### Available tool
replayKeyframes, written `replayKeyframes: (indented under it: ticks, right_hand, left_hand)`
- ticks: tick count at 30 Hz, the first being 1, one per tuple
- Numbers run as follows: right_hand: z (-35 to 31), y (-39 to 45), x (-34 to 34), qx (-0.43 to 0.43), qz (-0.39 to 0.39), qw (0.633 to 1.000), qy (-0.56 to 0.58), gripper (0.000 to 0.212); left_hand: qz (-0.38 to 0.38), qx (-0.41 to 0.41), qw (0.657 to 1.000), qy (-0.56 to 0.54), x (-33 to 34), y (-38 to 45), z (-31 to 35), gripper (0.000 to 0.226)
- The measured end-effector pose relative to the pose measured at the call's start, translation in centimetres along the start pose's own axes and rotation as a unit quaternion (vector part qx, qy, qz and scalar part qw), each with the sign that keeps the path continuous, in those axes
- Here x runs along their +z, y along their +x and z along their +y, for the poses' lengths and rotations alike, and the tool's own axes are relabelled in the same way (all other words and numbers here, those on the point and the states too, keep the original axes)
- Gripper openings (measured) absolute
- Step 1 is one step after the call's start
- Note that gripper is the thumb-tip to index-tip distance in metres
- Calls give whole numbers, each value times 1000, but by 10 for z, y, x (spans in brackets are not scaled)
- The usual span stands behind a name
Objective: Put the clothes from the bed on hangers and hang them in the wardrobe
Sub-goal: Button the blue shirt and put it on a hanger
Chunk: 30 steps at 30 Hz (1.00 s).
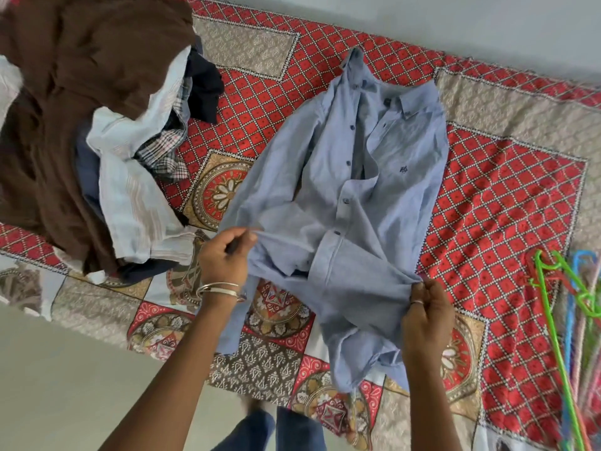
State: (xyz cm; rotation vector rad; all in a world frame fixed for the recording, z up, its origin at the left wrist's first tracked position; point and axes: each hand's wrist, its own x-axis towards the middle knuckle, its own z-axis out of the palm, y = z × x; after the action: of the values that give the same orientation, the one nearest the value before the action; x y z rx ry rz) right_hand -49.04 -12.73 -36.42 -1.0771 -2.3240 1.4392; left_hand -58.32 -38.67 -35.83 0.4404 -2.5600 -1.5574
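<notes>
A light blue button-up shirt [351,177] lies spread on the bed with its collar towards the far side. My left hand [224,255] pinches the shirt's lower left edge. My right hand [426,307] pinches the lower right edge, and the hem hangs below over the bed's near side. A bundle of plastic hangers [569,320], green, blue and pink, lies at the right edge of the bed. A heap of other clothes [97,125], brown, white, checked and dark blue, sits at the left. The wardrobe is out of view.
The bed is covered with a red, beige and brown patterned bedspread [504,206]. A pale wall runs behind it at the top. The light floor [65,385] shows at the bottom left, with my jeans-clad legs [276,428] at the bed's edge.
</notes>
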Motion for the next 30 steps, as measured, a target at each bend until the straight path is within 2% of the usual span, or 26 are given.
replayKeyframes:
  ticks: [2, 4, 5, 6, 7, 8, 9, 10, 11, 12, 13, 14, 15, 16, 18, 20, 22, 23, 24, 25, 27, 30]
  right_hand:
    - [-1, -12, -6, -33, 2, 999, -29, 21]
    - [0, -24, -18, -80, -27, 996, -6, 21]
    - [4, -30, -23, -95, -80, 992, -24, 22]
    - [10, -35, -27, -94, -151, 980, -90, 25]
    - [19, -38, -29, -78, -230, 949, -199, 28]
    - [30, -41, -28, -46, -311, 892, -324, 31]
    - [40, -47, -25, 9, -380, 821, -427, 31]
    - [46, -55, -22, 60, -428, 755, -494, 31]
    - [50, -63, -18, 96, -455, 710, -529, 33]
    - [52, -70, -14, 119, -468, 687, -543, 35]
    - [55, -75, -10, 133, -473, 678, -547, 38]
    - [53, -80, -5, 142, -474, 676, -547, 40]
    - [48, -84, -1, 149, -471, 678, -544, 42]
    - [42, -87, 4, 159, -458, 691, -536, 43]
    - [23, -86, 15, 164, -383, 756, -505, 39]
    - [3, -76, 28, 112, -283, 837, -455, 27]
    - [-9, -61, 46, 68, -215, 904, -364, 20]
    - [-13, -52, 56, 56, -201, 925, -317, 17]
    - [-15, -43, 68, 55, -193, 940, -276, 14]
    - [-16, -36, 79, 59, -192, 948, -247, 12]
    - [-13, -22, 101, 60, -196, 952, -227, 13]
    - [-1, -12, 125, 100, -187, 944, -253, 33]
  left_hand:
    - [-60, 59, 994, 65, -17, 0, -4, 20]
    - [-194, 69, 974, 91, -37, -1, -15, 33]
    - [-271, 45, 956, 106, -47, -3, -20, 34]
    - [-348, 33, 925, 148, -56, -5, -27, 32]
    - [-426, 36, 873, 237, -63, -10, -39, 30]
    - [-501, 70, 793, 341, -69, -17, -48, 30]
    - [-560, 60, 712, 420, -73, -27, -62, 33]
    - [-604, 56, 633, 481, -76, -33, -67, 34]
    - [-635, 64, 579, 508, -76, -40, -70, 33]
    - [-664, 78, 543, 509, -76, -49, -74, 31]
    - [-685, 63, 520, 506, -70, -55, -75, 36]
    - [-706, 64, 477, 519, -68, -62, -70, 42]
    - [-673, 22, 477, 566, -61, -67, -63, 48]
    - [-616, -15, 511, 599, -53, -67, -55, 53]
    - [-561, -38, 589, 581, -32, -60, -43, 51]
    - [-527, -44, 703, 475, -4, -46, -33, 35]
    - [-466, -63, 818, 331, 23, -35, -26, 20]
    - [-431, -80, 862, 255, 36, -29, -21, 17]
    - [-399, -91, 891, 194, 49, -24, -20, 17]
    - [-376, -92, 909, 154, 61, -19, -19, 21]
    - [-361, -88, 918, 137, 83, -12, -24, 35]
    - [-350, -81, 919, 165, 100, -7, -42, 48]
